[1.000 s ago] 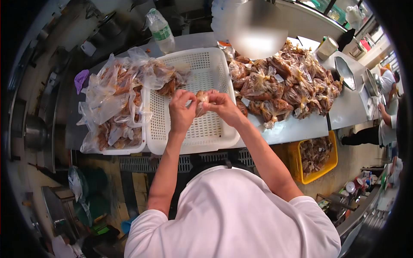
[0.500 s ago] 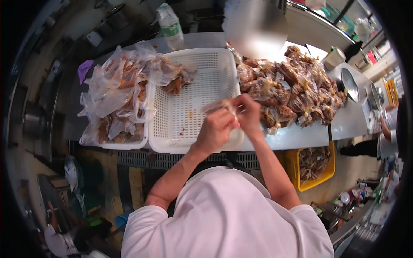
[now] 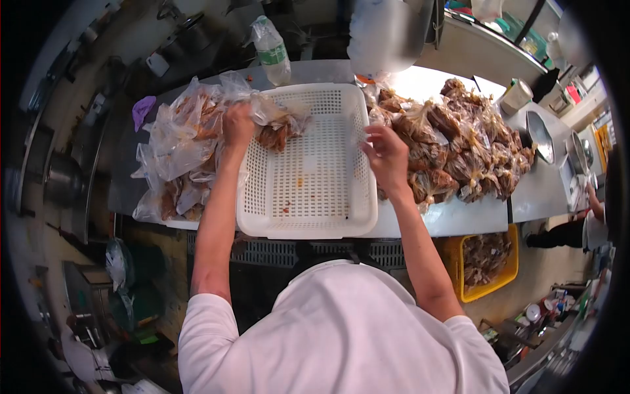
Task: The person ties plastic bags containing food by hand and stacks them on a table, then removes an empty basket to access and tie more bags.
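My left hand (image 3: 237, 123) is at the loose clear plastic bags of brown meat (image 3: 177, 148) on the left, its fingers closed on a bag; the fingertips are partly hidden. My right hand (image 3: 388, 156) is over the right rim of a white perforated plastic basket (image 3: 321, 225), with fingers apart and nothing visible in them. Just beyond it lies a heap of knotted bags of brown meat (image 3: 459, 141). One bag of meat (image 3: 274, 134) rests over the basket's left back part. A few small scraps lie on the basket floor.
A plastic bottle with a green label (image 3: 272, 56) stands behind the basket on the metal table (image 3: 443, 217). A purple cloth or bag (image 3: 142, 111) lies at the left. Below right is a yellow crate (image 3: 489, 292) with more bags. Another person (image 3: 594, 223) is at the far right.
My hands were together over the basket's front right with a blurred bag between them. Now they are apart: the left has moved to the left-hand bags, the right towards the right-hand heap.
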